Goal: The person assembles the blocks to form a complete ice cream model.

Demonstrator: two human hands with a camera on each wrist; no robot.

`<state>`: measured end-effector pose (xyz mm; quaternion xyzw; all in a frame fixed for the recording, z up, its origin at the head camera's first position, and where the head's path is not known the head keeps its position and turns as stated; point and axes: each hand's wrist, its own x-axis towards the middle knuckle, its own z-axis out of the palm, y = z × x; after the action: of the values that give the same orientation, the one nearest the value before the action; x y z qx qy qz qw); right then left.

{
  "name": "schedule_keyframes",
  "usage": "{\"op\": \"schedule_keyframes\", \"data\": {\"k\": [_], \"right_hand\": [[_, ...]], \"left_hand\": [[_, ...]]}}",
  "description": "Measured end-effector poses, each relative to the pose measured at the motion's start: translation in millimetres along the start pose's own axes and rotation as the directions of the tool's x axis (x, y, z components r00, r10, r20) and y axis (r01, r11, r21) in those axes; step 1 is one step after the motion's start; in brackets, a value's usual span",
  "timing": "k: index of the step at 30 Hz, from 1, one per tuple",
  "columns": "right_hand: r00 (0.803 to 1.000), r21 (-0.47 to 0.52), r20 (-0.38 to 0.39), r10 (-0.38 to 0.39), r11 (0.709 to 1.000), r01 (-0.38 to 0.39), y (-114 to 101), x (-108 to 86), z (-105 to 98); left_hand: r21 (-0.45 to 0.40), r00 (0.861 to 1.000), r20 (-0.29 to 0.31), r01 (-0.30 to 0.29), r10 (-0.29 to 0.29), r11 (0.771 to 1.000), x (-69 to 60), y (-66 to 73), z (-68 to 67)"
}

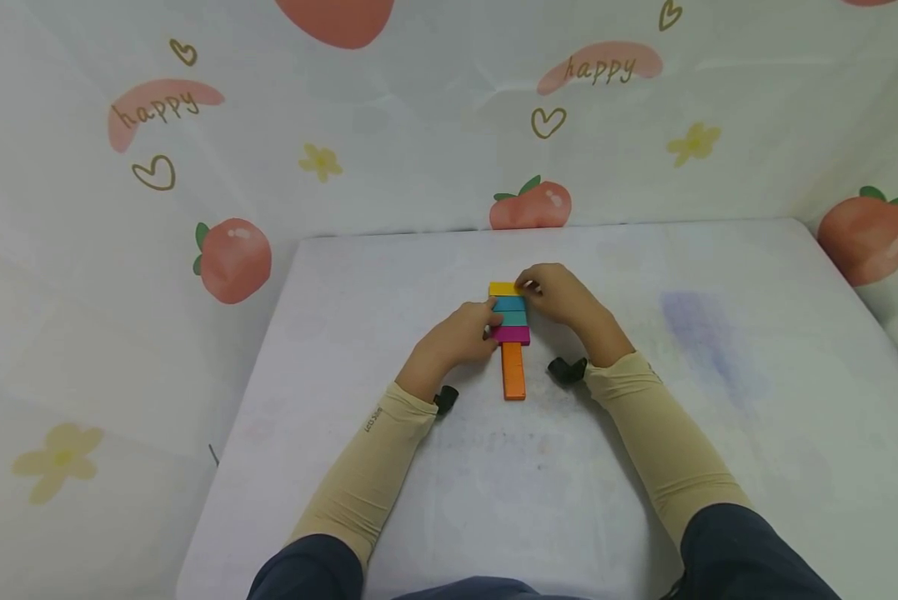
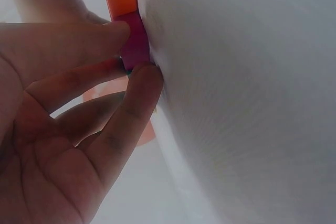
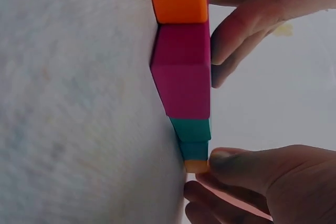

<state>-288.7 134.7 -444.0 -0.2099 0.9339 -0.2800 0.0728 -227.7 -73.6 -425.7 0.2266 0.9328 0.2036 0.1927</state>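
Observation:
Several coloured blocks lie flat, stacked side by side: a yellow block [image 1: 503, 288] farthest, then a blue block [image 1: 510, 304], a teal block [image 1: 515, 318] and a magenta block [image 1: 516, 335]. An orange block [image 1: 514, 371] points toward me from the magenta one, nearly at right angles. My left hand [image 1: 459, 333] grips the row at its left end; in the left wrist view its thumb and a finger are on the magenta block [image 2: 135, 45]. At the far right, my right hand [image 1: 557, 293] pinches the right end of the yellow block, seen also in the right wrist view [image 3: 196, 167].
The blocks lie on a white table [image 1: 388, 267] with a purple stain [image 1: 699, 329] at right. Behind it hangs a pale cloth [image 1: 418, 100] printed with peaches, hearts and flowers. Black wrist devices [image 1: 566, 372] sit near the sleeve cuffs.

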Motion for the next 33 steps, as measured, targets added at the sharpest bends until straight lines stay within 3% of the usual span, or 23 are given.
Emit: {"op": "schedule_keyframes", "data": {"k": [13,33], "right_hand": [[0.998,0.001,-0.013,0.054,0.999,-0.054,-4.4,1.6,-1.4],[1.0,0.017,0.009,0.024,1.0,-0.024,-1.6,-0.9,-4.0]], "left_hand": [[0.0,1.0,-0.003,-0.004,0.004,1.0,0.1,0.4,-1.6],[-0.047,1.0,-0.006,-0.013,0.013,0.999,2.3,-4.1,0.8]]}}
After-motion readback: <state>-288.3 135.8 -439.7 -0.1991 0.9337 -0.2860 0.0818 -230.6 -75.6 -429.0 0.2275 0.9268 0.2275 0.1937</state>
